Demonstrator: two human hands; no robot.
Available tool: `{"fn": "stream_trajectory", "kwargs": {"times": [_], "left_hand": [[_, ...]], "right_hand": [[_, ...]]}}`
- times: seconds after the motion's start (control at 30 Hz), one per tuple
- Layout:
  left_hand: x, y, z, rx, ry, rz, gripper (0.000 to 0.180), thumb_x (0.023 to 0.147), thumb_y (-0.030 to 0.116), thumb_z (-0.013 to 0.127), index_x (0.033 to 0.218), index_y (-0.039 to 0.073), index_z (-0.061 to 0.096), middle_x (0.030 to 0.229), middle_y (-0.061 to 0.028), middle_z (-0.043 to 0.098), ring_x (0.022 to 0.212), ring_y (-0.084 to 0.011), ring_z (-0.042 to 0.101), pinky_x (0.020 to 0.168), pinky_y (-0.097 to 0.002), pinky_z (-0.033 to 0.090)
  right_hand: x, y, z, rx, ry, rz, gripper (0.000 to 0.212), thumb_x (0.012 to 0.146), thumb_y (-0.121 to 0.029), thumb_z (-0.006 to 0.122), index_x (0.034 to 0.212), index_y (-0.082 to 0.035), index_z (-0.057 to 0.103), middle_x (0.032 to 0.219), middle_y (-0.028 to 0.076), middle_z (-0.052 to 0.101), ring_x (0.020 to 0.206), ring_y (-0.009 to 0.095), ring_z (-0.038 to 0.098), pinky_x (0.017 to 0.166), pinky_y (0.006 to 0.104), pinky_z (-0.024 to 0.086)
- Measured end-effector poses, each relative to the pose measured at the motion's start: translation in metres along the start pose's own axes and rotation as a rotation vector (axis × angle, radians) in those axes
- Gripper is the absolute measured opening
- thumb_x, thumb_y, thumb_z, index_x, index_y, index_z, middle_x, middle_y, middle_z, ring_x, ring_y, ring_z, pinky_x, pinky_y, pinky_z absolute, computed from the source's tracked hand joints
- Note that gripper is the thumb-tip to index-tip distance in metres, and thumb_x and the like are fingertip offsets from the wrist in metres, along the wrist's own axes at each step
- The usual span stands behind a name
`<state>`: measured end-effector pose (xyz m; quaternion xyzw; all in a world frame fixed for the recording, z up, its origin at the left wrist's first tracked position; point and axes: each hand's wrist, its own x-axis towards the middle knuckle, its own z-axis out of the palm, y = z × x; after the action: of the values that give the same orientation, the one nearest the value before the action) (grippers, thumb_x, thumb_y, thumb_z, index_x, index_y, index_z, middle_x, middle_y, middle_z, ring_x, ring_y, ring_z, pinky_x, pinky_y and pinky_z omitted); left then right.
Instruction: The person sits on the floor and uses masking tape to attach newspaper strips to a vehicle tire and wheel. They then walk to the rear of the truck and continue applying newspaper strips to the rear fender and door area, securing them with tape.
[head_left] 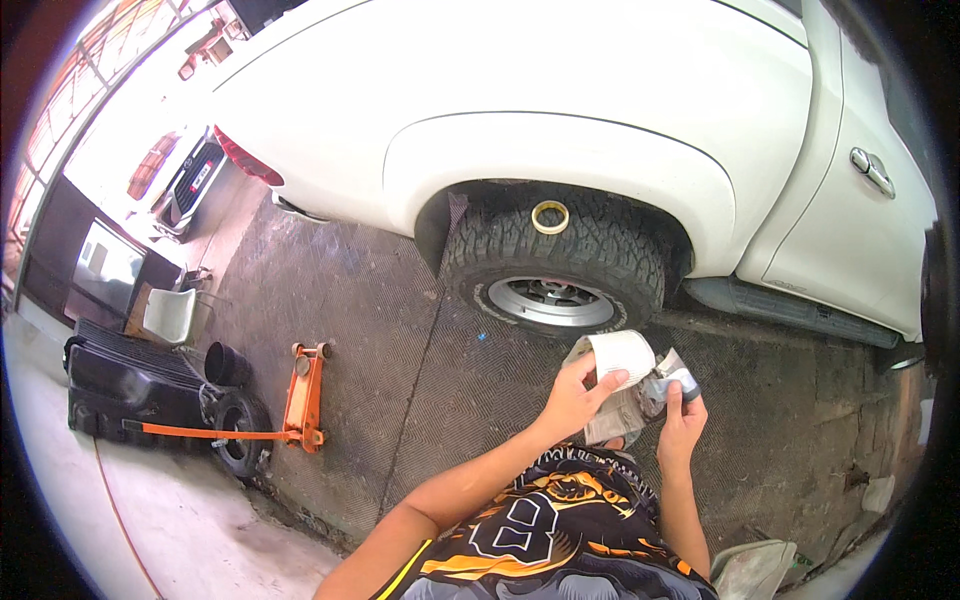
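Observation:
My left hand (579,398) is closed around a white, finely ribbed cylinder (622,358), which looks like a cup or a roll. Just to its right, my right hand (682,424) pinches a small crumpled grey-and-blue piece (676,380), perhaps a wrapper or a tube; its kind is not clear. Below and between the hands shows a pale grey-brown sheet (610,420), and I cannot tell what it hangs from. Ahead of me, a roll of yellow tape (549,217) rests on the tread of the truck's tire (500,250).
A white pickup truck (570,80) fills the far side. At left are an orange floor jack (303,395) with its long handle, a loose tire (240,430), a black bucket (226,363), a black truck bed liner (130,385) and a white chair (169,314). A pale bag (755,570) lies near right.

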<state>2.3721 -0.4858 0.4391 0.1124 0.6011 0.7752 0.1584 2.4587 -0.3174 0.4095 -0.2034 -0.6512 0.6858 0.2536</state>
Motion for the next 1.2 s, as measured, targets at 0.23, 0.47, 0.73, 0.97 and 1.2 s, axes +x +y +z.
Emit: {"fn": "stream_trajectory", "kwargs": {"times": [0.23,0.47,0.73,0.97,1.2], "left_hand": [[-0.002,-0.010,-0.006,-0.069,0.087,-0.139,0.026,0.101,0.021,0.065,0.113,-0.003,0.070,0.101,-0.0033,0.072,0.089,-0.0072,0.062,0.079,-0.0268,0.051],[0.000,-0.013,-0.011,-0.314,0.132,-0.109,0.026,0.102,0.016,0.062,0.118,-0.004,0.067,0.111,-0.0077,0.072,0.098,-0.0116,0.065,0.088,-0.0279,0.051],[0.002,-0.006,-0.016,0.011,0.114,0.032,0.029,0.099,0.014,0.066,0.122,-0.003,0.064,0.111,-0.0062,0.069,0.099,-0.0128,0.063,0.090,-0.0292,0.050],[-0.003,-0.027,-0.021,-0.065,0.179,-0.101,0.023,0.101,0.019,0.065,0.098,-0.003,0.069,0.087,0.0006,0.067,0.078,-0.0040,0.056,0.071,-0.0231,0.047],[-0.005,-0.029,-0.023,-0.273,0.306,-0.151,0.022,0.102,0.015,0.062,0.111,-0.004,0.067,0.104,-0.0045,0.071,0.091,-0.0085,0.062,0.083,-0.0259,0.051]], "right_hand": [[0.011,-0.007,0.009,-0.125,0.046,-0.109,0.024,0.103,-0.022,0.063,0.102,0.001,0.068,0.086,-0.006,0.061,0.078,0.004,0.050,0.069,0.0221,0.043],[0.018,0.001,0.008,0.137,0.131,0.075,0.029,0.100,-0.026,0.066,0.111,0.002,0.069,0.093,0.001,0.069,0.083,0.008,0.060,0.077,0.0251,0.049],[0.008,0.005,0.034,0.124,-0.028,0.122,0.024,0.102,-0.019,0.062,0.114,0.002,0.067,0.104,0.002,0.069,0.092,0.009,0.062,0.084,0.0261,0.049],[0.024,0.008,0.028,-0.259,0.033,-0.052,0.030,0.102,-0.027,0.063,0.100,0.002,0.070,0.086,0.001,0.070,0.078,0.007,0.056,0.072,0.0269,0.049],[0.020,0.014,0.037,-0.008,0.062,0.068,0.031,0.106,-0.027,0.056,0.102,0.002,0.065,0.091,-0.001,0.065,0.082,0.007,0.054,0.075,0.0259,0.047]]}}
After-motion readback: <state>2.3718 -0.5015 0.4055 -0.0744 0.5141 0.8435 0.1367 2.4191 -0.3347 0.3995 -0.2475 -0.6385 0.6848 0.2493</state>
